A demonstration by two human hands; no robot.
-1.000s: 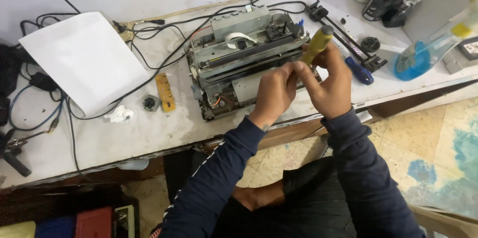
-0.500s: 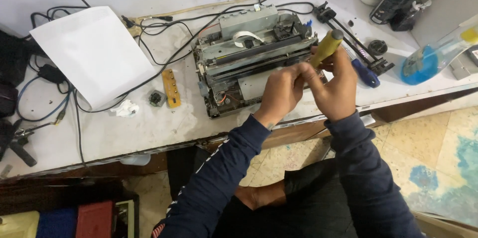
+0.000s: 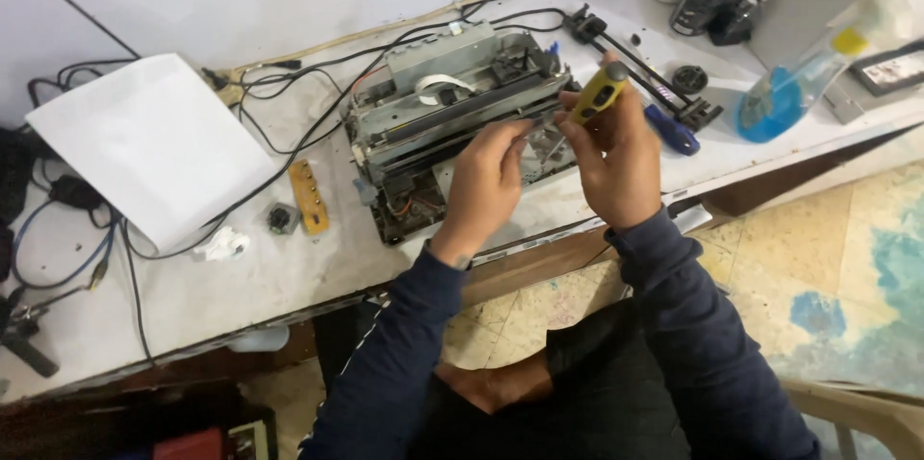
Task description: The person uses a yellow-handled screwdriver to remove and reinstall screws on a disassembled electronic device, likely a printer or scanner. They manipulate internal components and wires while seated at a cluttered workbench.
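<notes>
- At the centre of the frame, an opened printer mechanism (image 3: 452, 123) sits on the white tabletop (image 3: 289, 268), covers off, metal frame and rollers exposed.
- Right hand (image 3: 616, 166): closed around a yellow-handled screwdriver (image 3: 599, 92), handle tilted toward the upper right.
- Left hand (image 3: 486, 181): fingertips pinched at the screwdriver's lower end; whether a small part is held there cannot be told.
- Both hands are raised just in front of the mechanism's right side.
- Left of the mechanism: a yellow circuit strip (image 3: 309, 196) and a white paper sheet (image 3: 149, 147).
- Upper right: a blue spray bottle (image 3: 804, 85) and a blue-handled tool (image 3: 671, 129).
</notes>
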